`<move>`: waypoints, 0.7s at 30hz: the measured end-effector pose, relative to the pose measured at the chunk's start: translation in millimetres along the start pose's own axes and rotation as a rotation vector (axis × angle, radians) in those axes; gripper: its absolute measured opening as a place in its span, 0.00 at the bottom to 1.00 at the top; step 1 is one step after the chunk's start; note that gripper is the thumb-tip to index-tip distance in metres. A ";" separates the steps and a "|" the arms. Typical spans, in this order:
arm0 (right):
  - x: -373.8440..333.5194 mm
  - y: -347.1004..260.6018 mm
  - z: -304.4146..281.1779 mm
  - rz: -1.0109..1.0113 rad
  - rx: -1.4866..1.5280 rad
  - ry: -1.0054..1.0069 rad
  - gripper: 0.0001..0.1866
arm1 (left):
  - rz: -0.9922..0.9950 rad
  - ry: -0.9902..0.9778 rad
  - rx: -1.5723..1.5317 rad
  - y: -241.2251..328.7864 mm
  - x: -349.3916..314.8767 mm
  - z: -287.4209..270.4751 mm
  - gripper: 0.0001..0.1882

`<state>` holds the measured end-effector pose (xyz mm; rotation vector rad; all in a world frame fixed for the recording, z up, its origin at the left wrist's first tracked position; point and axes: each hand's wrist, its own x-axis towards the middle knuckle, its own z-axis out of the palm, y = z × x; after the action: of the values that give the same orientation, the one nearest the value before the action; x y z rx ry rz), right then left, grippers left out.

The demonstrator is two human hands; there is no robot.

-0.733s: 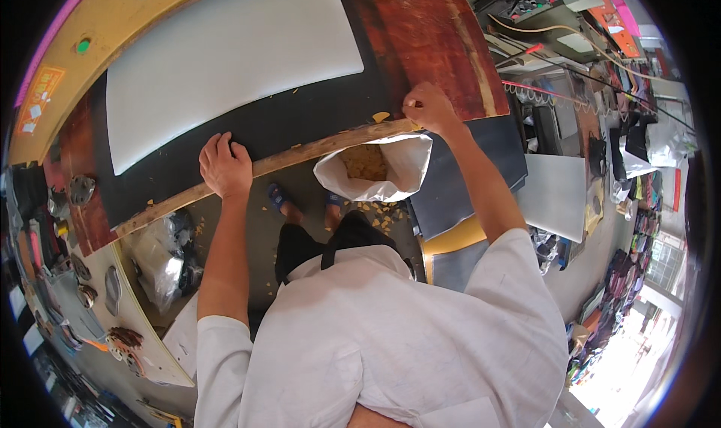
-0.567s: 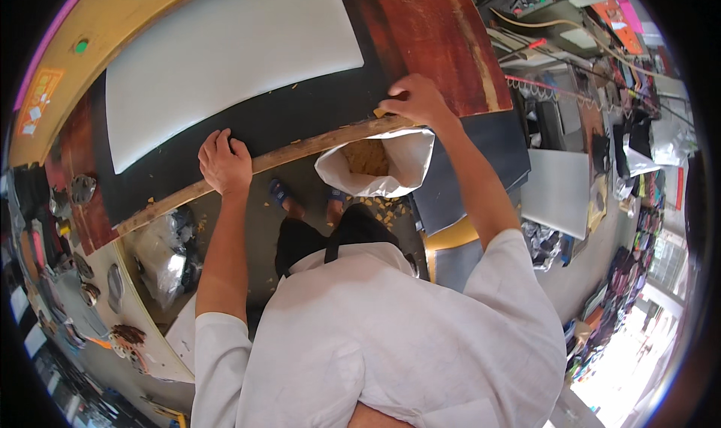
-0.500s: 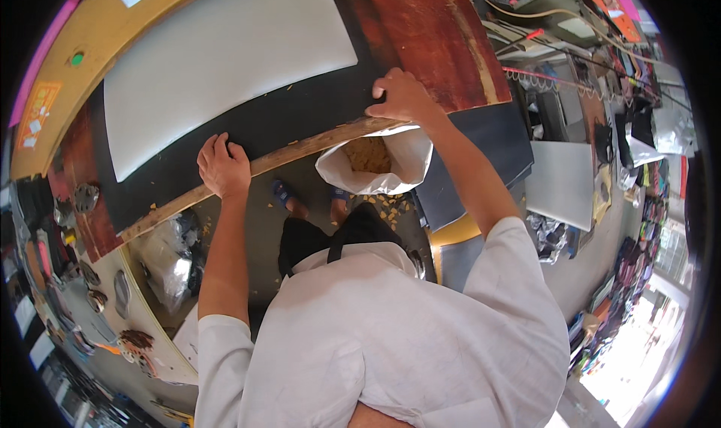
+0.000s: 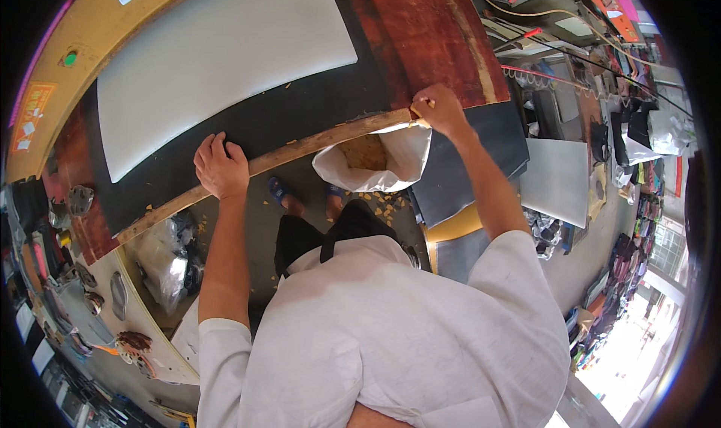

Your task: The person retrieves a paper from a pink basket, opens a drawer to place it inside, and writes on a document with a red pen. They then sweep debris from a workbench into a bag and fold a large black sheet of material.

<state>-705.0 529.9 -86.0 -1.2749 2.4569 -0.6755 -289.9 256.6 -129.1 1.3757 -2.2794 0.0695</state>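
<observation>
My left hand (image 4: 221,165) rests at the front edge of the table, its fingers apart and laid on a black sheet (image 4: 263,120). A large white sheet (image 4: 225,60) lies on top of the black one, beyond that hand. My right hand (image 4: 441,112) is closed at the right end of the black sheet, over the reddish-brown wooden board (image 4: 443,45). Whether anything is pinched in its fingers I cannot make out. Just below it, a white bag (image 4: 409,165) hangs wide at the table edge with small yellowish pieces (image 4: 364,152) inside.
A yellow machine beam (image 4: 75,75) with a green button spans the far left. Dark sheets (image 4: 473,165) are stacked right of the bag. Yellowish scraps (image 4: 387,202) litter the floor by my feet. Clear plastic (image 4: 165,263) fills a space under the table at left.
My right hand has moved to the right along the table edge, from beside the black sheet's corner onto the reddish board, and its fingers have closed. The left hand stays nearly still.
</observation>
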 end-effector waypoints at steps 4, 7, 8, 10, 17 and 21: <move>-59.7 3.2 27.4 -0.005 0.014 0.101 0.08 | -0.010 0.007 -0.023 1.6 1.4 -1.7 0.14; -71.2 -1.8 32.0 0.080 0.162 0.202 0.09 | -0.027 -0.025 -0.017 1.8 2.0 -2.3 0.14; -66.9 -3.9 30.7 0.194 0.220 0.225 0.10 | -0.025 -0.028 -0.012 1.9 2.2 -2.3 0.15; -48.0 -6.4 24.0 0.095 0.123 0.341 0.11 | -0.012 -0.015 -0.001 2.0 2.0 -2.9 0.15; -55.5 -18.6 23.1 -0.091 -0.125 0.278 0.05 | 0.007 0.036 -0.038 5.1 2.3 -4.7 0.13; -76.5 -18.7 24.0 0.184 0.018 0.113 0.06 | -0.024 0.010 -0.027 6.2 2.4 -4.9 0.14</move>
<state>-637.9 577.1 -93.3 -1.0133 2.6119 -0.7365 -294.4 259.1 -122.6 1.3858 -2.2465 0.0372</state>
